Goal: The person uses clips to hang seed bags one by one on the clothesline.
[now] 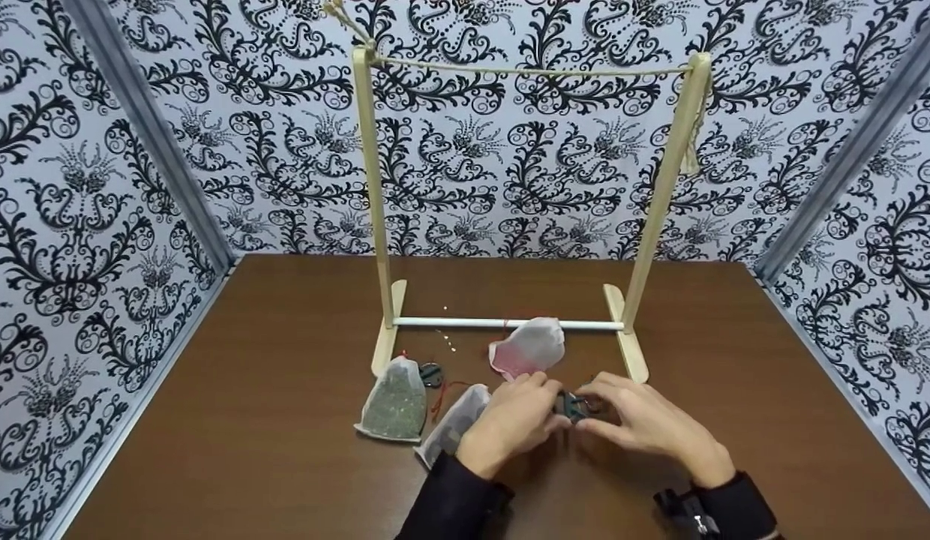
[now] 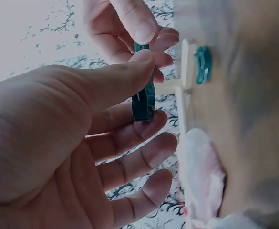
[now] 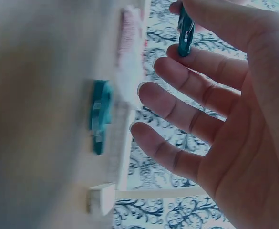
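Note:
Above the table, my left hand (image 1: 514, 416) pinches a small teal clip-like piece (image 2: 144, 104) between thumb and index finger, its other fingers spread. My right hand (image 1: 645, 416) pinches the same piece from the other side with thumb and index finger, the other fingers loosely extended. A second teal piece (image 3: 100, 117) lies on the table under the right hand. Just beyond the left hand lies a white mesh pouch with pink contents (image 1: 529, 349). A pouch with dark contents (image 1: 454, 429) is partly hidden by the left hand. Left of it lies a green-filled pouch (image 1: 396, 405).
A wooden stand (image 1: 371, 187) with a rope (image 1: 532, 72) strung between its two posts stands at the back. A white bar (image 1: 450, 323) joins its feet. A dark round piece (image 1: 431, 375) and red string (image 1: 439, 401) lie among the pouches. Patterned walls enclose the table (image 1: 270, 360).

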